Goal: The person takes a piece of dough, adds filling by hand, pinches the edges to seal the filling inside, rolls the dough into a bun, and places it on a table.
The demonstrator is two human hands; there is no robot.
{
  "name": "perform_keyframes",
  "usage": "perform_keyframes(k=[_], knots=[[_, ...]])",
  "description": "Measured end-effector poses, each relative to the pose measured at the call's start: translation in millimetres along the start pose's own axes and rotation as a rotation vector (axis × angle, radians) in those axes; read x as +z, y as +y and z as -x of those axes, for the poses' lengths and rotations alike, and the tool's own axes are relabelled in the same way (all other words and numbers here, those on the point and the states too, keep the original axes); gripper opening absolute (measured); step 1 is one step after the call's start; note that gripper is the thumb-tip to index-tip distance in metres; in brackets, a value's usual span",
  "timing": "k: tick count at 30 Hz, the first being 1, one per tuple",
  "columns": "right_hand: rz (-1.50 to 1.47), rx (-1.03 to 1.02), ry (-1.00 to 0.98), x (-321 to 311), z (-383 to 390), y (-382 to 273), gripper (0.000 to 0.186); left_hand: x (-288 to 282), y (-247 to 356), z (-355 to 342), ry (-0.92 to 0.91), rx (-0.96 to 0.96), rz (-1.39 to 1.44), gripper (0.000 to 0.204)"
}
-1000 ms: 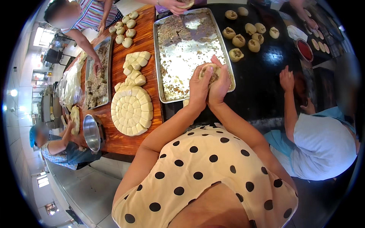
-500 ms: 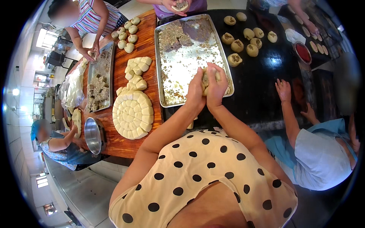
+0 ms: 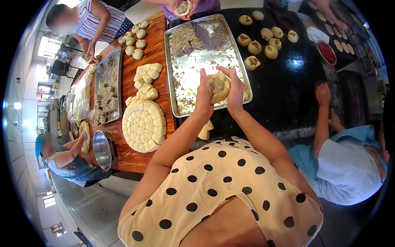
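Note:
Between my palms, above the near part of a metal tray [image 3: 170, 88], is a round filled dough ball [image 3: 219, 91] with greyish filling showing at its top. My left hand [image 3: 203, 94] cups its left side, fingers pointing up. On the other side my right hand [image 3: 235, 92] rests against it, thumb and fingers reaching past its far edge. Crumbly brown filling [image 3: 187, 41] covers the tray's far end, and loose crumbs are scattered over the rest. Cut dough pieces [image 3: 204, 131] lie partly hidden behind my left forearm.
Left on the wooden table are a disc of cut dough [image 3: 144, 125], small dough balls [image 3: 138, 54], a second filling tray [image 3: 120, 78] and a steel bowl [image 3: 103, 150]. Several filled balls [image 3: 254, 47] sit on the black tabletop [image 3: 284, 90] at right. Co-workers stand around.
My hands have parted slightly and shifted a little left, uncovering the dough ball and its filling. The co-worker's hand at right has changed from spread to curled.

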State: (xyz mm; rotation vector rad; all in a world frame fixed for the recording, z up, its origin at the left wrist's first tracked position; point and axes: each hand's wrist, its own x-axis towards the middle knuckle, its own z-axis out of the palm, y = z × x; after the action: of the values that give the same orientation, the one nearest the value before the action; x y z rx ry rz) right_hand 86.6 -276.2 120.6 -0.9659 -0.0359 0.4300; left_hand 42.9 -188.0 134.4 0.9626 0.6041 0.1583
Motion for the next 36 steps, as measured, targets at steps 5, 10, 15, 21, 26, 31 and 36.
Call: perform_keyframes(k=[5, 10, 15, 21, 26, 31, 36], knots=[[0.530, -0.541, 0.105, 1, -1, 29, 0.041, 0, -23, -7, 0.062, 0.189, -0.410, 0.060], [0.451, -0.496, 0.136, 1, 0, 30, 0.039, -6, -6, -6, -0.024, 0.096, -0.664, 0.062], [0.437, -0.578, 0.097, 16, 2, 9, 0.037, 13, 1, 14, 0.024, 0.113, 0.078, 0.044], [0.670, -0.791, 0.148, 18, 6, 23, 0.028, 10, -5, 14, -0.005, 0.240, -0.179, 0.039], [0.308, -0.458, 0.098, 17, 4, 15, 0.042, -10, 6, 4, -0.056, -0.029, 0.030, 0.059], [0.257, 0.031, 0.031, -4, -5, 22, 0.060, -7, -1, -13, 0.103, 0.018, -0.310, 0.069], [0.141, -0.008, 0.188, -4, 7, 30, 0.049, -21, -6, -47, -0.123, -0.099, -0.563, 0.070]])
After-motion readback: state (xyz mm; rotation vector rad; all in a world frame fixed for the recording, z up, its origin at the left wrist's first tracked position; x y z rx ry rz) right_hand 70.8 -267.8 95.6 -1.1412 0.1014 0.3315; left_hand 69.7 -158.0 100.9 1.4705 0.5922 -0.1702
